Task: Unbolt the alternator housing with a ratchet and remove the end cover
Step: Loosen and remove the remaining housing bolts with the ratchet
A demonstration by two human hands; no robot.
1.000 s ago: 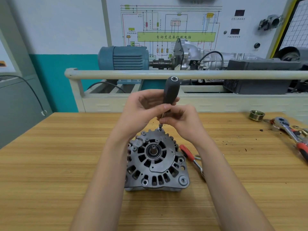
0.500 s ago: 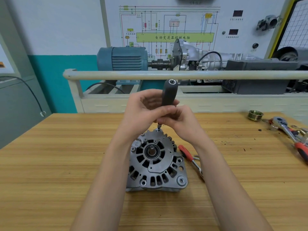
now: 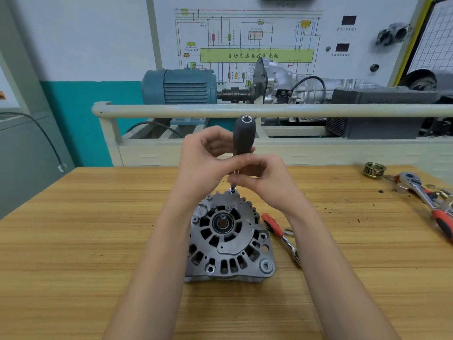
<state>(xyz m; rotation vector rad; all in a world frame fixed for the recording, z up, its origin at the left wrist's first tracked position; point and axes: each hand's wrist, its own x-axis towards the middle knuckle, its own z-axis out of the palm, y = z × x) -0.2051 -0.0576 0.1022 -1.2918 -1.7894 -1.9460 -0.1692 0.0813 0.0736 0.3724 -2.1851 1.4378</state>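
A wood-grain worktop (image 3: 85, 241) fronts a trainer panel (image 3: 245, 33) lettered 自动变速器控制电脑. The alternator (image 3: 230, 239), marked "D5", lies mid-worktop. Left hand (image 3: 203, 163) and right hand (image 3: 267, 177) both grip an upright black-handled driver (image 3: 244, 136) at its far bolt.

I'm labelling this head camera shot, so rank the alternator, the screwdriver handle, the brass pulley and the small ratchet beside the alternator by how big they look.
1. alternator, clearly largest.
2. small ratchet and screwdriver handle: similar apparent size, the handle partly covered by the hands and foreshortened, so I won't rank them.
3. brass pulley, smallest, though it sits farther back.
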